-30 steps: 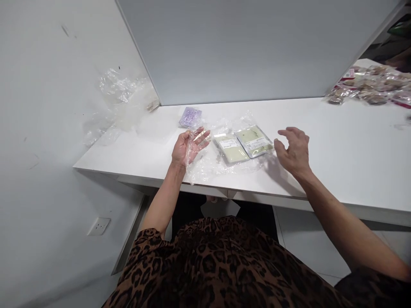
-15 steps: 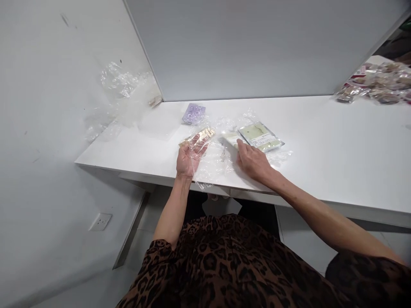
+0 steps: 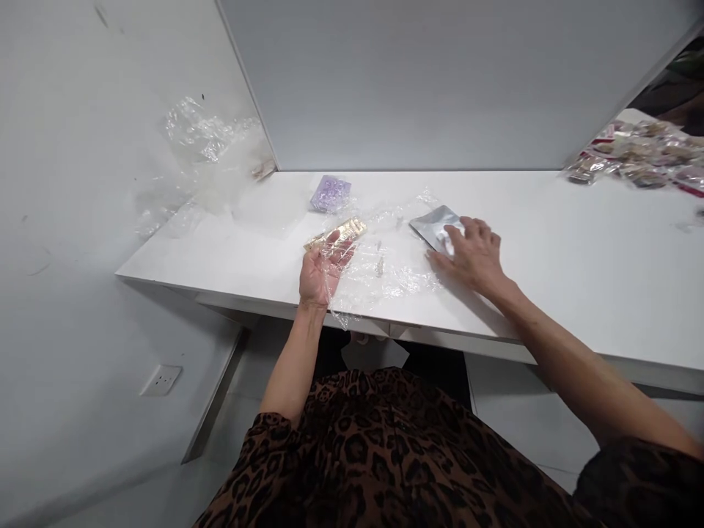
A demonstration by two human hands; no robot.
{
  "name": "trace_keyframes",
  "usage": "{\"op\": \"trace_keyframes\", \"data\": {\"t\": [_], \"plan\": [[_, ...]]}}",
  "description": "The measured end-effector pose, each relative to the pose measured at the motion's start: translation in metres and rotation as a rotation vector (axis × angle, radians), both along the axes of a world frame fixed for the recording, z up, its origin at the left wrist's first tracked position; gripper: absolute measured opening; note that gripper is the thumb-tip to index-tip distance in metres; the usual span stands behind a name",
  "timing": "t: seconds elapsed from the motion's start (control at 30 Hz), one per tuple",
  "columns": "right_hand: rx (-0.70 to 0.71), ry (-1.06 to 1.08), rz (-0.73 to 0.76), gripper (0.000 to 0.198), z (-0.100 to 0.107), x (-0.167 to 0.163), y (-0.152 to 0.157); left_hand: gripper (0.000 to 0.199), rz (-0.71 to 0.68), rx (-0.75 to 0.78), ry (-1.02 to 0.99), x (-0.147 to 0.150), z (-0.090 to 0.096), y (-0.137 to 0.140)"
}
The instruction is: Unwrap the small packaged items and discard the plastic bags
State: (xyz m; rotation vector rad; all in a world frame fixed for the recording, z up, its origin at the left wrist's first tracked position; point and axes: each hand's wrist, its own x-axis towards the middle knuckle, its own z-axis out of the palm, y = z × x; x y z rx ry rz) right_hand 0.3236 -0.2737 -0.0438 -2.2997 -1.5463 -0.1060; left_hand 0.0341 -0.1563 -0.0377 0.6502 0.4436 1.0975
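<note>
Your right hand (image 3: 470, 257), fingers spread, covers part of the silver pouch (image 3: 434, 222), flat on the surface (image 3: 577, 249), one corner pointing left. The gold packet (image 3: 352, 228) slants lengthwise up-right at your left hand (image 3: 319, 280), whose grip cannot be told.

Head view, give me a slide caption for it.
Left hand touching clear plastic film, right hand on a silver pouch.

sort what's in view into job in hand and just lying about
Seemingly the job: silver pouch under the right hand; clear film and gold packet at the left hand.
Lying about: purple packet, crumpled clear plastic, wrapped packs far right.
</note>
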Motion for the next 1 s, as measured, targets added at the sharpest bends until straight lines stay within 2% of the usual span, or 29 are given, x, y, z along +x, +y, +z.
{"op": "trace_keyframes", "data": {"t": [0.07,0.2,0.47,0.7,0.87,0.93,1.0], "plan": [[-0.057,-0.030,0.028,0.050,-0.003,-0.006,0.008,0.022,0.007,0.006,-0.003,-0.005,0.000,-0.002],[-0.090,-0.062,-0.038,0.044,-0.006,0.000,0.011,0.013,0.050,0.041,-0.025,-0.026,0.003,-0.009],[-0.138,-0.065,-0.155,0.045,0.001,0.009,0.005,0.023,0.126,0.121,0.064,-0.068,0.011,-0.033],[-0.206,-0.033,-0.219,0.046,0.008,0.017,0.000,0.031,0.363,0.191,0.101,-0.122,0.019,-0.040],[-0.171,-0.092,-0.230,0.051,-0.004,0.024,-0.003,0.032,0.622,0.353,0.177,-0.169,0.040,-0.021],[-0.177,-0.106,-0.241,0.054,-0.008,0.026,-0.003,0.032,0.721,0.421,0.223,-0.186,0.054,-0.001],[-0.190,-0.112,-0.248,0.058,-0.010,0.027,-0.001,0.033,0.763,0.466,0.308,-0.202,0.070,0.026]]}}
